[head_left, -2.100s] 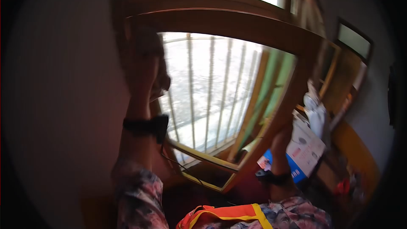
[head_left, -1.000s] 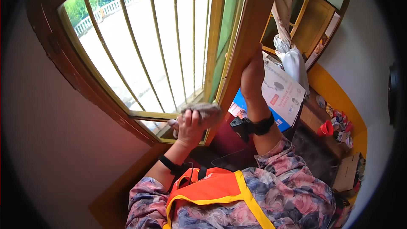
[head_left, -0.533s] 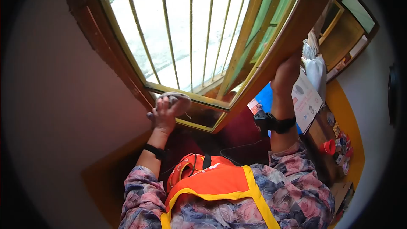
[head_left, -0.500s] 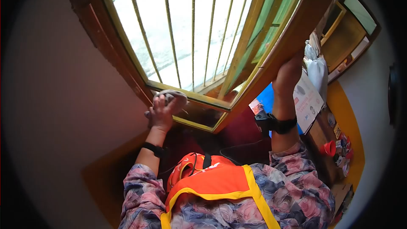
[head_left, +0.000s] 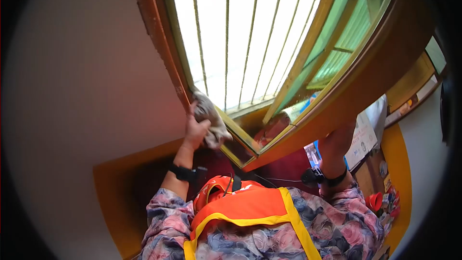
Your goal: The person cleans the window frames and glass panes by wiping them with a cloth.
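My left hand is closed on a grey-brown cloth. The cloth is bunched against the lower left corner of a wooden window sash and drapes over its bottom rail. On the other side, my right forearm reaches up to the sash's right-hand stile. The stile covers most of that hand, so its fingers are hidden. Glass fills the sash, and through it vertical metal bars show against bright daylight.
At the left is a plain wall with a yellow-brown lower band. To the right, printed paper, a red cup-like object and small items lie on a wooden surface. A framed mirror-like panel is beyond.
The window has shifted rightward in view. My left hand and the cloth have turned more upright at the sash's lower left corner. My right forearm appears lower and farther right.
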The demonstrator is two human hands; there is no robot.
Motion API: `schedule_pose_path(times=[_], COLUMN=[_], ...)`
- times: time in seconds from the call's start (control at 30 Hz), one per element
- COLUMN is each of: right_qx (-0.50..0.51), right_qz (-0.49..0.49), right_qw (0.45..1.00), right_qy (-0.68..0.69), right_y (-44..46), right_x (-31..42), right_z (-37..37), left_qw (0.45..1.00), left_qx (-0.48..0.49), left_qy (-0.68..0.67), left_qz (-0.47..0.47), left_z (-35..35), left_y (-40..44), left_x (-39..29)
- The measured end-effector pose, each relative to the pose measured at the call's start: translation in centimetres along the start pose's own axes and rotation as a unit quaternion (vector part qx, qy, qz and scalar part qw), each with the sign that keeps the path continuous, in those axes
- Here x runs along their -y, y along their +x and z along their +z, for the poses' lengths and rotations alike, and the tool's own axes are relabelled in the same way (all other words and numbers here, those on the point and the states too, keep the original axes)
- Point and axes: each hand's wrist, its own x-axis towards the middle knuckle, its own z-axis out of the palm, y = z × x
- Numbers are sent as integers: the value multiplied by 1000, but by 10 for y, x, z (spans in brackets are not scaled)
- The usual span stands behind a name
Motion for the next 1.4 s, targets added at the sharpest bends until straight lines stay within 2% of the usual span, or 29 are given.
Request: schedule_pose_path(times=[0.03, 0.07, 0.1, 0.13, 0.17, 0.2, 0.23, 0.27, 0.33, 0.37, 0.43, 0.5, 0.6, 0.63, 0.73, 0.77, 0.8, 0.93, 1.0, 1.03, 1.07, 1.13, 1.2, 1.23, 1.27, 1.33, 1.4], right_qx=[-1, -6, -14, -19, -16, -7, -7, 35, 80, 161, 256, 295, 287, 256, 130, 124, 115, 180, 187, 198, 193, 302, 409, 456, 460, 475, 502], right_qz=[-8, -71, -134, -143, -69, -34, 1, 48, 86, 0, -119, -213, -240, -245, -290, -295, -325, -338, -383, -371, -356, -285, -267, -294, -294, -324, -369], right_qw=[1000, 995, 982, 982, 993, 977, 948, 884, 789, 752, 708, 705, 706, 705, 692, 697, 704, 678, 622, 605, 616, 583, 519, 479, 469, 410, 313], right_qy=[9, -63, -133, -121, 96, 208, 318, 464, 603, 639, 648, 609, 601, 614, 648, 642, 621, 627, 657, 676, 675, 698, 701, 690, 694, 708, 717], right_y=[0, -1, -3, -5, -9, -13, -17, -22, -16, -8, 1, 5, 4, 3, 3, 6, 10, 16, 20, 21, 19, 12, 14, 17, 17, 20, 20], right_x=[-4, -8, -9, -6, -2, 0, 1, 2, 11, 25, 45, 54, 81, 91, 122, 136, 141, 160, 162, 164, 164, 161, 164, 165, 168, 170, 165], right_z=[-1, -2, -1, 5, 12, 16, 19, 21, 21, 17, 18, 29, 42, 44, 49, 49, 47, 60, 62, 68, 76, 85, 83, 81, 78, 71, 72], left_qw=[998, 994, 986, 975, 965, 953, 952, 956, 966, 969, 983, 987, 992, 994, 993, 986, 977, 931, 898, 877, 856, 812, 768, 747, 726, 683, 648], left_qx=[53, 104, 162, 219, 256, 293, 300, 287, 249, 241, 175, 150, 114, 81, -114, -163, -210, -360, -423, -455, -480, -513, -519, -511, -499, -461, -402], left_qy=[14, 28, 23, 18, 49, 81, 41, 25, -21, -17, 37, 26, 32, -65, -20, -21, -23, -5, 38, 68, 104, 180, 271, 318, 363, 444, 506], left_qz=[11, 19, -13, -42, -30, -19, -45, -54, -67, -59, -46, -53, -41, -43, -28, -22, -12, 60, 112, 138, 162, 212, 259, 282, 304, 352, 402], left_z=[3, 5, 1, -2, -1, 1, 3, 1, -8, -14, -29, -44, -63, -66, -78, -85, -88, -97, -90, -87, -81, -62, -42, -29, -19, 3, 23], left_y=[-15, -31, -44, -54, -64, -75, -84, -90, -98, -100, -105, -110, -115, -117, -150, -165, -182, -241, -268, -279, -288, -308, -317, -319, -317, -310, -292], left_x=[-10, -16, -8, -2, -12, -24, -32, -33, -44, -44, -40, -38, -34, -32, -22, -26, -28, -64, -91, -107, -124, -154, -182, -196, -207, -224, -236])
